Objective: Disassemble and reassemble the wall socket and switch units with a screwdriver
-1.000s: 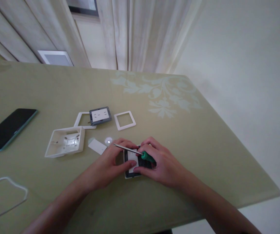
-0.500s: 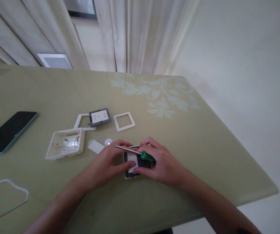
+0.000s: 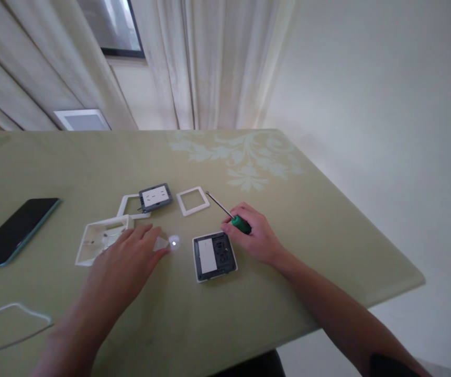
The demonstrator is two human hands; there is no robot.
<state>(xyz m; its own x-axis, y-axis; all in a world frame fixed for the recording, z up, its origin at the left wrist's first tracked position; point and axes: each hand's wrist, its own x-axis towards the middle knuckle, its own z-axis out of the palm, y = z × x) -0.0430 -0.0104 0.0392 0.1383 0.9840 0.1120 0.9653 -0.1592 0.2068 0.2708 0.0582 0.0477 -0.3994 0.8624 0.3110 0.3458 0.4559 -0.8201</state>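
Observation:
My right hand is closed round a green-handled screwdriver, its thin shaft pointing up and left, away from me. Just left of that hand a dark switch module with one white rocker lies flat on the table, untouched. My left hand is stretched out with fingers apart. Its fingertips rest on a small white rocker cover beside the white back box.
Beyond lie a grey socket module on a white frame and a second white frame. A black phone lies at the left, a clear plastic piece at the near left. The table edge runs along the right.
Both hands have left the switch module. My left hand moved left to the white cover, my right hand drew back right with the screwdriver. The camera tilted so the table sits lower.

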